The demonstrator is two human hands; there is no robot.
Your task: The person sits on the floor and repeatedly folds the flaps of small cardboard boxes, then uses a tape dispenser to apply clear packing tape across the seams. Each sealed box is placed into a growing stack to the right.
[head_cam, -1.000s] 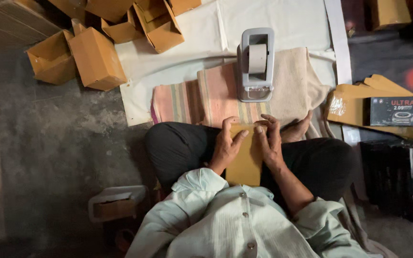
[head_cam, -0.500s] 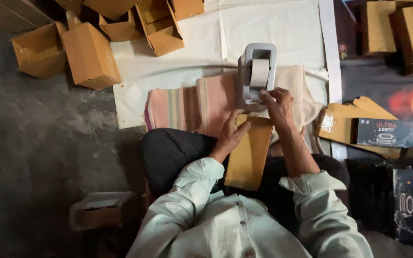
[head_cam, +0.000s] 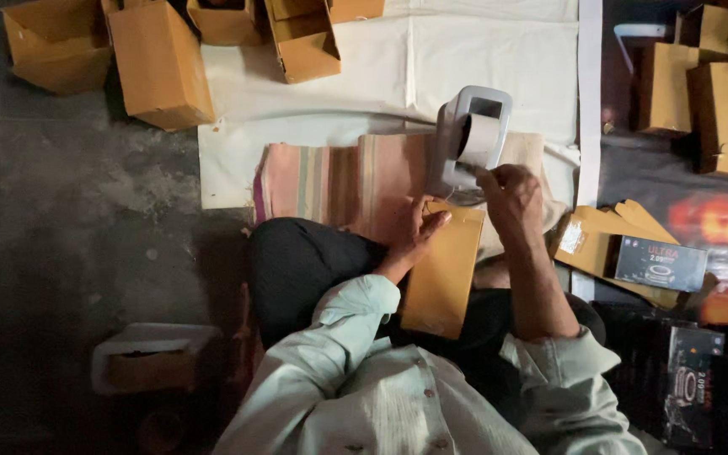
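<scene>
Brown card fills our lap: a flat cardboard box (head_cam: 444,270) lies slanted across our knees, its far end toward twelve o'clock, close under the tape dispenser (head_cam: 469,139). Our left hand (head_cam: 414,232) presses on the box's top corner at about eleven o'clock, fingers bent over the edge and thumb laid along it, a flat holding grip rather than a pinch. Our right hand (head_cam: 511,198) is at one o'clock, fingers pressed together at the dispenser's mouth, seemingly on the loose end of the tape roll (head_cam: 479,139); whether tape is actually caught between them we cannot tell.

Risks, as we judge them: the dispenser stands on a soft striped cloth (head_cam: 339,181), so a sideways pull could tip or drag it. With only one hand steadying it, the box could slide off our knees toward six o'clock. A long strip could fold and stick to itself.

Room is tight at three o'clock, where printed dark cartons (head_cam: 659,263) and folded card crowd our right elbow. Open space lies at twelve o'clock on the white sheet (head_cam: 482,59), short of the open cardboard boxes (head_cam: 157,63) at ten to eleven, and on the bare floor (head_cam: 86,219) at nine o'clock.
</scene>
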